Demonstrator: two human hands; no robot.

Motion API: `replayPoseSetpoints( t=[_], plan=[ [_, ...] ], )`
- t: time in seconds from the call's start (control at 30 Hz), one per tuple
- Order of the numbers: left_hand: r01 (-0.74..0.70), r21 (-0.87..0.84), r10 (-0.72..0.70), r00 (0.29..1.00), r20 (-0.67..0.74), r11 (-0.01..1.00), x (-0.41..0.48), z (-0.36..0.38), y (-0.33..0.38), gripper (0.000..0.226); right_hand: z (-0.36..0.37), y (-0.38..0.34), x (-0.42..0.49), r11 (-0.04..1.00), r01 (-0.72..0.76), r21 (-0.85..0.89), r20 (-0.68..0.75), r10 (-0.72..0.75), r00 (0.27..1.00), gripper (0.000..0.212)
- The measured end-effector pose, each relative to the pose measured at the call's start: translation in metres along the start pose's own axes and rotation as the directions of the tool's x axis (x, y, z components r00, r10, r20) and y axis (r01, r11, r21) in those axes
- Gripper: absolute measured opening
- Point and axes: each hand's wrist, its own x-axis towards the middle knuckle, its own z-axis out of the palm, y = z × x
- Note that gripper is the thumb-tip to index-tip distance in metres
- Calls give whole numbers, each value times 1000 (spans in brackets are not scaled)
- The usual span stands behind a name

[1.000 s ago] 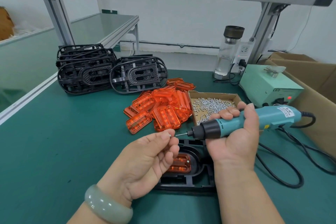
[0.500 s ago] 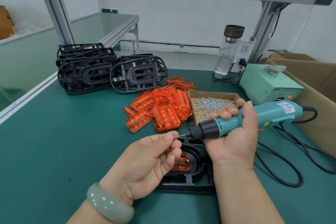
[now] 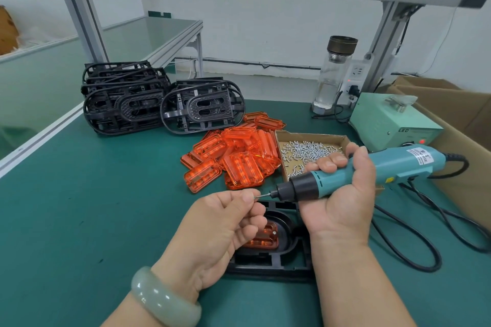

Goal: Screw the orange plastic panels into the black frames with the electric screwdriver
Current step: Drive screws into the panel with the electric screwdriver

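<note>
Two stacks of frames (image 3: 125, 103) sit back left on the mat (image 3: 79, 207), same spots as before. Left hand (image 3: 218, 225), bangle (image 3: 164, 297) on the wrist, hovers at centre: thumb and forefinger pinch a tiny screw (image 3: 254, 196), mostly hidden, with the other fingers curled under. A second ago there was a small gap between screw and bit (image 3: 263, 194); now the bit tip meets the screw at the fingertips. Hand position barely changed.

Panels (image 3: 236, 159) lie in a loose pile behind the hands, unmoved. One frame (image 3: 271, 260) lies flat under both hands, near the front edge, with a panel (image 3: 265, 239) seated in its recess and half covered by the left fingers. One screw head shows on that panel's right side.

Screw box (image 3: 310, 150) sits right of the pile.

Right hand (image 3: 342, 199) wraps the driver (image 3: 398, 164), fingers curled over the barrel, nose pointing left. Its rear end sits a bit higher than a second ago; almost no shift from half a second ago.

Bottle (image 3: 334, 74), power unit (image 3: 388, 122) and cable (image 3: 425, 247) are on the right, unchanged.
</note>
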Motion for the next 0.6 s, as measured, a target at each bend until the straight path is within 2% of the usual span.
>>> replayPoseSetpoints(
  t=[0.33, 0.47, 0.6],
  plan=[
    [-188, 254, 212, 975, -70, 949, 3, 3, -5, 19, 1, 1, 0, 1000, 12, -8, 11, -11, 1000, 7],
    [-273, 430, 333, 941, -69, 860, 4, 2, -6, 22, 1, 2, 0, 1000, 7, -3, -1, -7, 1000, 8],
    [-333, 483, 385, 923, -10, 810, 5, -1, -4, 19, 1, 3, 0, 1000, 9, 0, 1, -9, 1000, 9]
  ],
)
